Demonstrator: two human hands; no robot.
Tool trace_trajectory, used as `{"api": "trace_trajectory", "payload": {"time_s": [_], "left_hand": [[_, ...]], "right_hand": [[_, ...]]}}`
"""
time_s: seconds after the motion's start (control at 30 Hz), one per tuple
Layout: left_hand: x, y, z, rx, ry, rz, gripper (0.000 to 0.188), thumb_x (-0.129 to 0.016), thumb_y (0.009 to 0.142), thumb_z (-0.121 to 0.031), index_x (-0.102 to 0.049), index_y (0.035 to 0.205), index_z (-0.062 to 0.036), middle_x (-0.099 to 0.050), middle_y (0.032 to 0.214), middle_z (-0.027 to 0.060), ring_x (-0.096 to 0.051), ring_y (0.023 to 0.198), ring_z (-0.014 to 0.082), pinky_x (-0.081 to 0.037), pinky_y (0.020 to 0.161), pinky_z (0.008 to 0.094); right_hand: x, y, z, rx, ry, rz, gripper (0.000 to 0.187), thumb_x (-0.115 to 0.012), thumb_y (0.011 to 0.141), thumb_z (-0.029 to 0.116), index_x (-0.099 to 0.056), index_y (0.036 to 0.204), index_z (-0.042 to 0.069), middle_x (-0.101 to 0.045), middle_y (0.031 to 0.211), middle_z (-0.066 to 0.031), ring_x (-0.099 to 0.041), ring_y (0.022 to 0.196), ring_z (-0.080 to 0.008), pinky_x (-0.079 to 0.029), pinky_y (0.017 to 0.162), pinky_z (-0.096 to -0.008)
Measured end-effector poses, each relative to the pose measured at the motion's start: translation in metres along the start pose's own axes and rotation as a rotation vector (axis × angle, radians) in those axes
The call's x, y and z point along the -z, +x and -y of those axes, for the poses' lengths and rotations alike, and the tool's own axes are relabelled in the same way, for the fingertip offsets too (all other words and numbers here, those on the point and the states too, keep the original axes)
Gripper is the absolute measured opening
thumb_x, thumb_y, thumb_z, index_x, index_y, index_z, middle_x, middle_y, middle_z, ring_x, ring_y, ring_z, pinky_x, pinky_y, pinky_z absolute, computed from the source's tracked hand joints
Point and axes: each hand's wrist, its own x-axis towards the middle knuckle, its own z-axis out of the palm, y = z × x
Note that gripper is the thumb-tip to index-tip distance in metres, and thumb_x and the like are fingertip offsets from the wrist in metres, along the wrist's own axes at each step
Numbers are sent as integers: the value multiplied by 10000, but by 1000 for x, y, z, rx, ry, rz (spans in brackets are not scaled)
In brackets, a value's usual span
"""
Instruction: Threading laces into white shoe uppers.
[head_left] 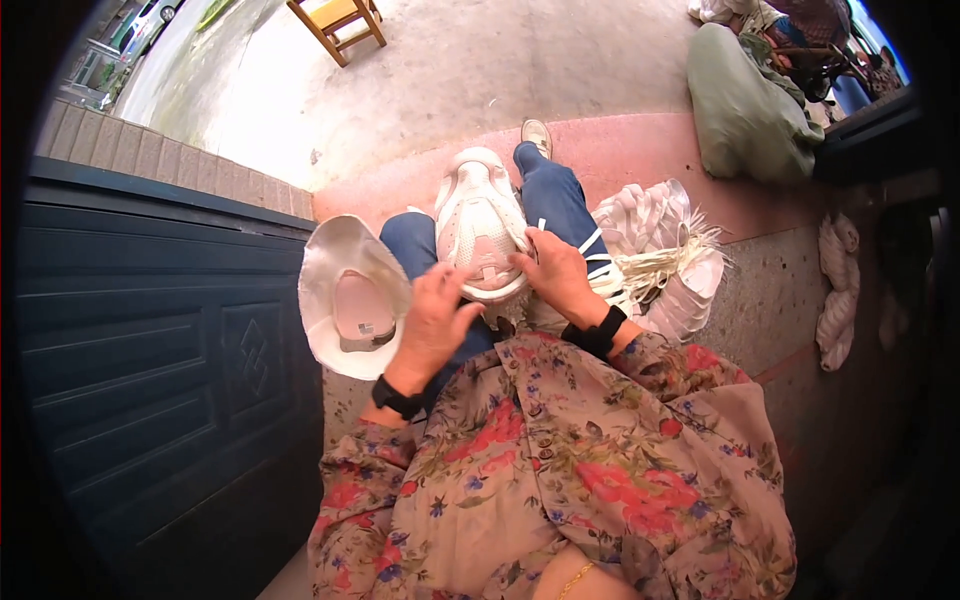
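Observation:
A white shoe upper lies on my lap, over my blue-jeaned legs. My left hand grips its near left edge, fingers curled. My right hand pinches its near right edge. Both wrists wear black bands, and flowered sleeves cover my arms. A second white piece, cup-shaped with a pale inner lining, rests just left of my left hand by my knee.
A dark blue panelled door stands at my left. A heap of white shoe uppers with pale cords lies at my right on the step. A green sack sits far right, a wooden chair far ahead.

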Motion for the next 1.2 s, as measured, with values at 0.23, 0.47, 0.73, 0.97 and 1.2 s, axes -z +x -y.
{"api": "trace_trajectory", "payload": {"time_s": [0.23, 0.47, 0.73, 0.97, 1.2], "left_hand": [[45, -9, 65, 619, -184, -98, 294, -589, 806, -188, -584, 968, 58, -628, 739, 170, -624, 687, 257, -476, 642, 330], [-10, 48, 4, 386, 158, 123, 346, -551, 818, -314, -496, 794, 26, -596, 671, 226, -608, 667, 375, -490, 585, 439], [-28, 39, -5, 473, 104, 124, 255, -505, 832, -225, -488, 810, 28, -598, 673, 227, -609, 669, 383, -492, 592, 450], [-13, 42, -16, 397, 145, 174, 293, -534, 834, -284, -473, 770, -4, -603, 670, 209, -602, 635, 378, -497, 557, 417], [1, 53, -14, 537, -1145, 249, 298, -446, 918, -202, -476, 1092, 38, -595, 931, 113, -590, 840, 165, -483, 729, 265]], "right_hand": [[-6, -2, -6, 1, 10, 49, 311, -649, 725, 238, -561, 926, 17, -593, 858, -166, -585, 782, -353, -457, 657, -419], [-6, 8, -11, -59, -27, 98, 317, -658, 707, 248, -557, 911, 27, -605, 862, -168, -582, 788, -364, -450, 687, -431], [-10, 3, -13, 2, -153, 80, 284, -642, 730, 217, -501, 876, 19, -592, 826, -162, -581, 779, -365, -457, 658, -432], [33, -9, 18, 190, 140, -53, 213, -537, 800, 43, -552, 1005, -13, -590, 916, -206, -588, 782, -354, -478, 643, -390], [54, 1, 54, 470, 386, 388, 83, -529, 818, 84, -546, 873, 24, -494, 831, -148, -547, 729, -346, -452, 602, -388]]}}
